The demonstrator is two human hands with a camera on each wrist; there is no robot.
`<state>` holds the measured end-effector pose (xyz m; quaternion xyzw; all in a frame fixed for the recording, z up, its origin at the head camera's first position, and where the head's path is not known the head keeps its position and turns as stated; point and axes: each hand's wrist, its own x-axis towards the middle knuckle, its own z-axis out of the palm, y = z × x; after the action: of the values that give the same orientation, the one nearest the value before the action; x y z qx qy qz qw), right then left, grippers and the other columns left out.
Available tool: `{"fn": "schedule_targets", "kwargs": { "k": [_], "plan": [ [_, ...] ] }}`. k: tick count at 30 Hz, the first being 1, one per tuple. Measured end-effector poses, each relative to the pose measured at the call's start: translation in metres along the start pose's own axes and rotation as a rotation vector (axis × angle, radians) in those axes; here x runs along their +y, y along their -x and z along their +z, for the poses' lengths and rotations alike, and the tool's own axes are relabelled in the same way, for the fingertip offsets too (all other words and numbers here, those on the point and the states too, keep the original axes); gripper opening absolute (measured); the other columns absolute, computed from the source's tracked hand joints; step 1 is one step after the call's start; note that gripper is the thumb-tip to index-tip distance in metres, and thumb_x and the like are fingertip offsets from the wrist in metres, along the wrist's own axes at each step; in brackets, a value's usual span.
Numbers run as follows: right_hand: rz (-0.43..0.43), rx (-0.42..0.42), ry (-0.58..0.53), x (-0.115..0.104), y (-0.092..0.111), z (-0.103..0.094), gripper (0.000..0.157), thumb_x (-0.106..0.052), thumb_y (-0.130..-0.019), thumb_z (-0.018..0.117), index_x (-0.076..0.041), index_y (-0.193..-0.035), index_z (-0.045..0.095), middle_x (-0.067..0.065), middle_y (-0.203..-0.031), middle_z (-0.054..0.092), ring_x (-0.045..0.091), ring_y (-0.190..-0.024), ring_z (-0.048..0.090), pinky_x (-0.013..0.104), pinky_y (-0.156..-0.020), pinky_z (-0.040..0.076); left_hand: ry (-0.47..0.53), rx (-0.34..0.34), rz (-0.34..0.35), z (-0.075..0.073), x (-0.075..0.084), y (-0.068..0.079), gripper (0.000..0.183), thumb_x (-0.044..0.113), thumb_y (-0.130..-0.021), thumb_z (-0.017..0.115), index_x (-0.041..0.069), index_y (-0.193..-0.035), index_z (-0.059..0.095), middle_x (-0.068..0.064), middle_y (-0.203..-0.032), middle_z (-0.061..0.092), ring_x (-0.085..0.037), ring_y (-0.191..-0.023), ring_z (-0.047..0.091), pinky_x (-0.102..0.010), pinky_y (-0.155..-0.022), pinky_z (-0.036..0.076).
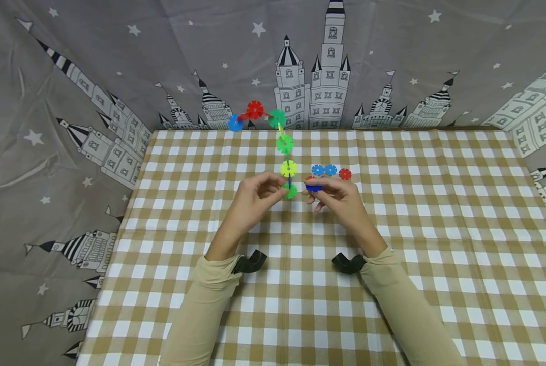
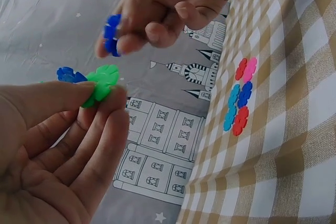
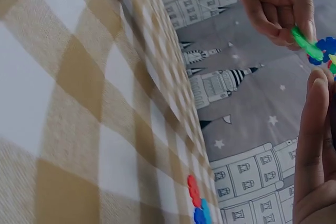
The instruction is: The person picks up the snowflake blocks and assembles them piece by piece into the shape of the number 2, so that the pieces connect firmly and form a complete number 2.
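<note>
A chain of notched plastic flower discs, slotted together, is held up by its near end. My left hand (image 1: 256, 195) pinches the green disc (image 1: 291, 191) at that end between thumb and fingers. A dark blue disc seen edge-on joins it to a yellow disc (image 1: 289, 168); beyond come green ones, a red disc (image 1: 254, 109) and a blue disc (image 1: 235, 122) at the far end. Just to the right, my right hand (image 1: 343, 198) pinches a separate dark blue disc (image 2: 112, 35). In the left wrist view, a gap shows between this disc and the green one (image 2: 103, 83).
Loose discs lie on the checkered tablecloth (image 1: 419, 213) beyond my right hand: light blue discs (image 1: 330, 170), a red disc (image 1: 344, 174), and, in the left wrist view, a pink disc (image 2: 250, 69) among others. A grey castle-print curtain (image 1: 236, 51) hangs behind the table. Black devices (image 1: 349, 263) sit at both wrists.
</note>
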<state>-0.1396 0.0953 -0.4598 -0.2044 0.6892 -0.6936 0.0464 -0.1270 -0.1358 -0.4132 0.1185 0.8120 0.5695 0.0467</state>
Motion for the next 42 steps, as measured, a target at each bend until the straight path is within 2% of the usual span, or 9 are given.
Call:
{"fn": "schedule_targets", "kwargs": {
  "k": [3, 5, 11, 16, 21, 25, 28, 33, 42],
  "plan": [
    [-0.038, 0.006, 0.035, -0.0019, 0.0006, -0.0019, 0.023, 0.002, -0.099, 0.063, 0.009, -0.120, 0.071, 0.004, -0.091, 0.071, 0.015, -0.072, 0.065, 0.026, -0.059, 0.060, 0.024, -0.027, -0.024, 0.0003, 0.0002, -0.0003, 0.015, 0.004, -0.097, 0.070, -0.002, -0.111, 0.070, -0.019, -0.104, 0.074, -0.021, -0.085, 0.074, -0.036, -0.080, 0.063],
    [-0.053, 0.000, 0.050, -0.0034, 0.0009, -0.0015, 0.023, 0.003, -0.098, 0.065, 0.008, -0.120, 0.072, -0.001, -0.093, 0.067, 0.015, -0.077, 0.061, 0.026, -0.059, 0.059, 0.033, -0.040, -0.037, 0.0006, -0.0006, -0.0005, 0.015, 0.003, -0.097, 0.070, -0.002, -0.111, 0.070, -0.019, -0.103, 0.074, -0.023, -0.083, 0.075, -0.041, -0.080, 0.063],
    [-0.052, -0.012, 0.059, -0.0075, 0.0017, 0.0019, 0.020, 0.003, -0.097, 0.067, 0.008, -0.114, 0.074, 0.001, -0.104, 0.064, 0.014, -0.091, 0.059, 0.027, -0.061, 0.061, 0.031, -0.064, -0.033, 0.0021, -0.0019, 0.0003, 0.014, 0.002, -0.097, 0.069, -0.003, -0.110, 0.069, -0.020, -0.102, 0.073, -0.040, -0.089, 0.074, -0.050, -0.085, 0.063],
    [-0.042, 0.016, 0.080, -0.0088, 0.0019, 0.0036, 0.015, 0.003, -0.096, 0.068, 0.008, -0.110, 0.072, 0.015, -0.107, 0.070, 0.011, -0.083, 0.071, 0.030, -0.066, 0.065, 0.023, -0.075, -0.011, 0.0021, 0.0001, 0.0019, 0.014, 0.001, -0.097, 0.069, -0.003, -0.111, 0.068, -0.020, -0.103, 0.072, -0.045, -0.091, 0.072, -0.046, -0.084, 0.064],
    [-0.053, 0.000, 0.077, -0.0085, 0.0027, 0.0028, 0.015, 0.008, -0.095, 0.066, 0.009, -0.110, 0.070, 0.024, -0.110, 0.070, 0.008, -0.092, 0.073, 0.032, -0.072, 0.066, 0.000, -0.086, -0.006, 0.0021, 0.0019, 0.0025, 0.014, 0.002, -0.097, 0.069, -0.002, -0.110, 0.069, -0.018, -0.103, 0.072, -0.039, -0.089, 0.073, -0.039, -0.082, 0.064],
    [-0.057, -0.028, 0.087, -0.0082, 0.0037, 0.0018, 0.016, 0.010, -0.095, 0.066, 0.008, -0.110, 0.072, 0.023, -0.112, 0.071, 0.019, -0.096, 0.074, 0.033, -0.075, 0.066, -0.025, -0.090, -0.010, 0.0022, 0.0021, 0.0024, 0.013, 0.004, -0.097, 0.070, 0.000, -0.110, 0.069, -0.015, -0.103, 0.073, -0.035, -0.088, 0.073, -0.029, -0.078, 0.062],
    [-0.052, -0.033, 0.081, -0.0084, 0.0040, 0.0017, 0.016, 0.009, -0.095, 0.066, 0.008, -0.109, 0.072, 0.023, -0.112, 0.071, 0.021, -0.095, 0.074, 0.034, -0.076, 0.066, -0.032, -0.094, -0.013, 0.0022, 0.0013, 0.0024, 0.013, 0.004, -0.097, 0.070, 0.000, -0.110, 0.070, -0.016, -0.103, 0.073, -0.036, -0.089, 0.073, -0.027, -0.077, 0.061],
    [-0.071, -0.030, 0.066, -0.0092, 0.0047, 0.0020, 0.014, 0.012, -0.094, 0.066, 0.011, -0.107, 0.071, 0.026, -0.117, 0.069, 0.008, -0.102, 0.071, 0.034, -0.077, 0.066, -0.040, -0.102, -0.009, 0.0024, 0.0005, 0.0024, 0.014, 0.004, -0.097, 0.070, -0.001, -0.111, 0.070, -0.017, -0.104, 0.073, -0.034, -0.088, 0.074, -0.028, -0.078, 0.062],
    [-0.129, -0.009, 0.170, -0.0059, 0.0031, 0.0009, 0.016, 0.008, -0.091, 0.072, 0.002, -0.105, 0.077, 0.018, -0.108, 0.074, 0.006, -0.100, 0.067, 0.034, -0.069, 0.065, -0.045, -0.111, -0.007, 0.0029, -0.0002, 0.0026, 0.015, 0.005, -0.097, 0.070, -0.001, -0.111, 0.070, -0.018, -0.099, 0.074, -0.040, -0.089, 0.073, -0.027, -0.077, 0.061]
  ]
}}
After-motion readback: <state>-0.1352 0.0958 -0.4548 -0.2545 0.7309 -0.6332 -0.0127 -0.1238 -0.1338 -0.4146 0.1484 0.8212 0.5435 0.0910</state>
